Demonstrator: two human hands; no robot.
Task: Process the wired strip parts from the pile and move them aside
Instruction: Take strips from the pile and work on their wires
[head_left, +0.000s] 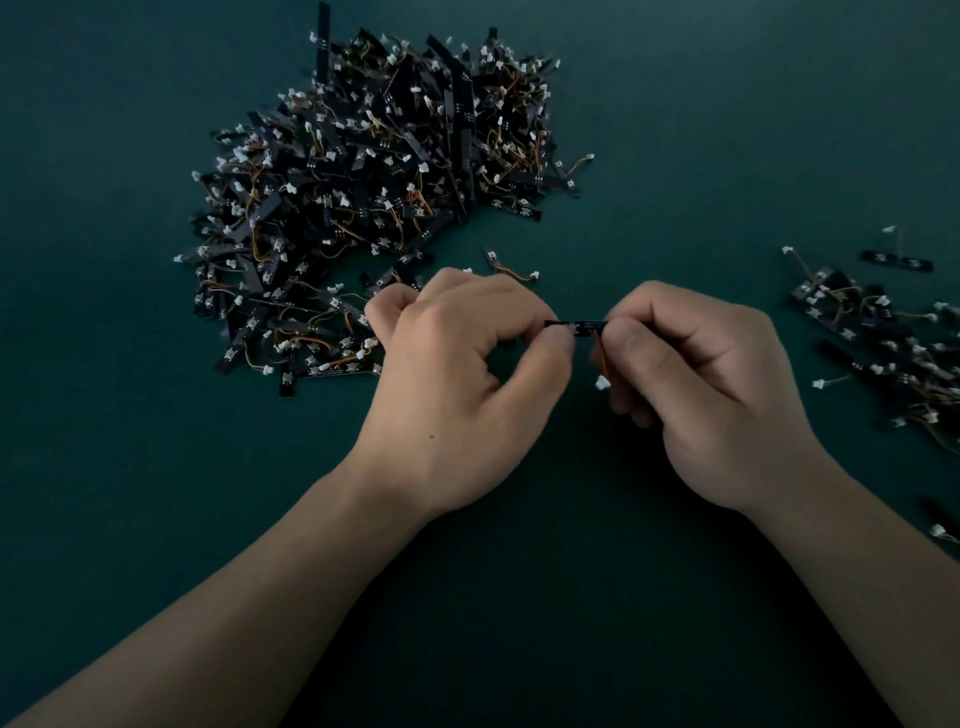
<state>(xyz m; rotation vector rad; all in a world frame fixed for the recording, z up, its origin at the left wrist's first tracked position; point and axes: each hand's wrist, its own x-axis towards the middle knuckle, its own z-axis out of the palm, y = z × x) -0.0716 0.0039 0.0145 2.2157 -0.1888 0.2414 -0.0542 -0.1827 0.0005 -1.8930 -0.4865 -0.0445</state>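
Both the left hand (457, 364) and right hand (696, 384) pinch one black strip (587, 326) — a hard tug could tear its dangling wire (599, 353) loose.

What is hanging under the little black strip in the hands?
A thin orange wire drops from the small black strip, ending in a white plug. The left hand and right hand hide its ends.

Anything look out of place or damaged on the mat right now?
Nothing looks damaged. One stray strip lies alone just off the big pile. A second stray sits apart below the side pile at the right edge. The left hand and right hand pinch the held strip between them, as expected.
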